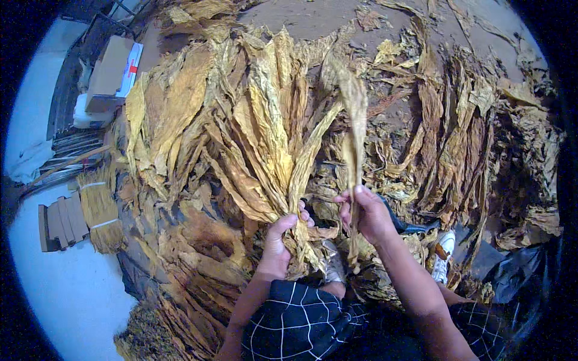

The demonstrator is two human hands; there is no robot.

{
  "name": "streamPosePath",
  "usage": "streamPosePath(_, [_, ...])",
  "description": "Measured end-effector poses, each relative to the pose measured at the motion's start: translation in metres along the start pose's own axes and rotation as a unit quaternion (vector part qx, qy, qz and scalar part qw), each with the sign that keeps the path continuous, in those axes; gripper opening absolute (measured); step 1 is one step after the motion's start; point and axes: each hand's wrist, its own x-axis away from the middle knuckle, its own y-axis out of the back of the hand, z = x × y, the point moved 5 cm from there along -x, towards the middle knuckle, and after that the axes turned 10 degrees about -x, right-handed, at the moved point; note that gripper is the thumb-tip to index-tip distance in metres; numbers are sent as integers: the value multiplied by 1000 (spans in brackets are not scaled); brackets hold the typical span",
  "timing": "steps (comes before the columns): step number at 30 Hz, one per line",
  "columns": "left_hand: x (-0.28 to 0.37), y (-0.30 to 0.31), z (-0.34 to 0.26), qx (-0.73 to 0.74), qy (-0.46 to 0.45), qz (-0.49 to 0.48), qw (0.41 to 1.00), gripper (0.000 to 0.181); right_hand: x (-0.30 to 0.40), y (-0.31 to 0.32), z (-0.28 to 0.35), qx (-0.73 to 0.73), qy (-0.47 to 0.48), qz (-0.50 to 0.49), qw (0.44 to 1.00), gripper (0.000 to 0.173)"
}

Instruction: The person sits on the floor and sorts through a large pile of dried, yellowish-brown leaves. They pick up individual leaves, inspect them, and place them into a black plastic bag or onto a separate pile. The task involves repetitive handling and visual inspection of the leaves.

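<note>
My left hand (281,239) is closed around the stem ends of a fanned bundle of dried yellow-brown leaves (271,149), which look like tobacco. To its right, my right hand (368,212) pinches one long dried leaf (356,108) near its lower part. That leaf stands nearly upright, slightly blurred, with its stem end hanging below my fingers. It is apart from the bundle. More broad yellow leaves (176,108) lie spread to the left of the bundle.
Brown leaves lie in a row (451,144) at the right and in a pile (198,289) at lower left. A cardboard box (110,72), a tied straw bundle (100,212) and folded cardboard (65,221) are at the left. Black plastic sheeting (519,270) lies at lower right.
</note>
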Motion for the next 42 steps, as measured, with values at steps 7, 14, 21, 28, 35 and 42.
streamPosePath(7, [5,11,-3,-40,-26,-9,999,35,-7,17,11,-108,-75,74,989,30])
streamPosePath(14, [8,-7,-7,164,-21,111,980,30,-4,-13,2,-65,-112,114,985,33])
streamPosePath(21, [9,-6,-18,349,-30,182,919,25,-6,-39,1,-42,-107,117,986,31])
streamPosePath(28, [10,-14,-11,172,-66,137,973,31,-11,-48,-5,15,-113,126,986,32])
streamPosePath(35, [32,38,-6,-153,-34,-52,986,38,-10,-99,9,525,234,81,814,28])
streamPosePath(42, [56,6,-70,131,-154,227,953,43,-58,-124,5,425,312,93,845,34])
